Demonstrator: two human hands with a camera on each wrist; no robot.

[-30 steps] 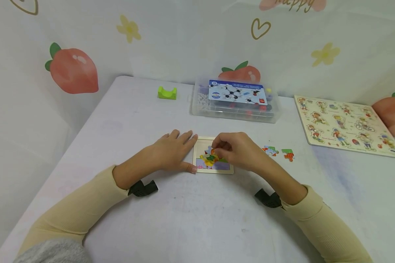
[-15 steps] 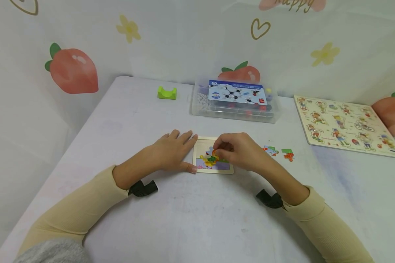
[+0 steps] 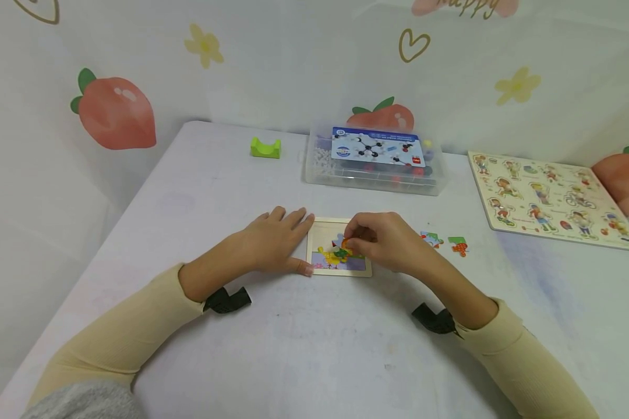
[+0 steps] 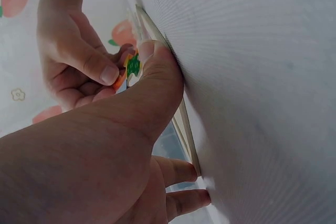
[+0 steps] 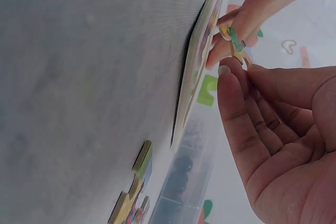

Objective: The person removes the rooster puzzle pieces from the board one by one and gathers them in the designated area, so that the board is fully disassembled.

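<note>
Between thumb and fingertips, my right hand (image 3: 385,240) pinches a small jigsaw piece (image 4: 134,66) coloured yellow, green and orange. The piece is tilted just above a wooden puzzle tray (image 3: 340,274), apart from it in the right wrist view. Inside the tray, a lilac and green strip with pink marks shows along the near side, and bare wood shows behind it. My left hand (image 3: 272,241) lies spread at the tray's left side, with thumb and fingertips touching its edge. Two loose jigsaw pieces, one blue and green (image 3: 431,239) and one green and red (image 3: 458,246), lie right of the tray.
A clear plastic case (image 3: 377,185) with a molecule-model card stands behind the tray. A green notched block (image 3: 265,148) is at its left. A wooden picture board (image 3: 558,195) lies at the far right. A printed cloth (image 3: 272,70) hangs behind the table.
My right hand has shifted slightly to the right with the jigsaw piece still pinched. My left hand and the tray have stayed in place.
</note>
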